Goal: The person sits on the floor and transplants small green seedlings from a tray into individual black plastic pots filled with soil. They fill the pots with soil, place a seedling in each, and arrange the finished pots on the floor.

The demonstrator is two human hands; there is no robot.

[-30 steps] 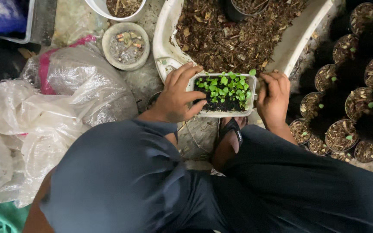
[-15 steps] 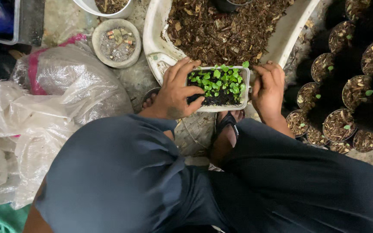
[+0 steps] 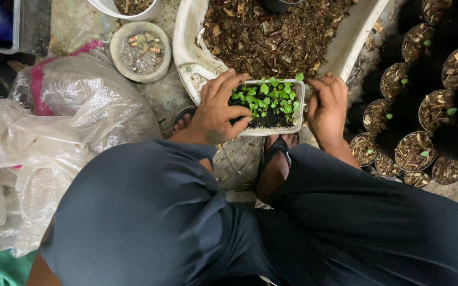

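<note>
A small clear plastic tray [image 3: 299, 117] full of dark soil and green seedlings [image 3: 267, 98] is held between both hands above my feet. My left hand [image 3: 214, 111] grips its left end, fingers curled over the rim. My right hand [image 3: 327, 108] presses against its right end with fingers bent. Just beyond the tray lies a big white tub [image 3: 193, 58] of brown potting mix [image 3: 271, 34]. My knees in dark trousers fill the lower half of the view.
Several black pots of soil [image 3: 414, 151], some with tiny sprouts, crowd the right side. Crumpled clear plastic bags [image 3: 54, 132] lie at the left. A round grey dish [image 3: 140, 50] and a white bowl [image 3: 128, 8] sit at the top left.
The tray and both hands have stayed together near the tub's edge; my left fingers have shifted slightly over the rim. The view has drifted a little.
</note>
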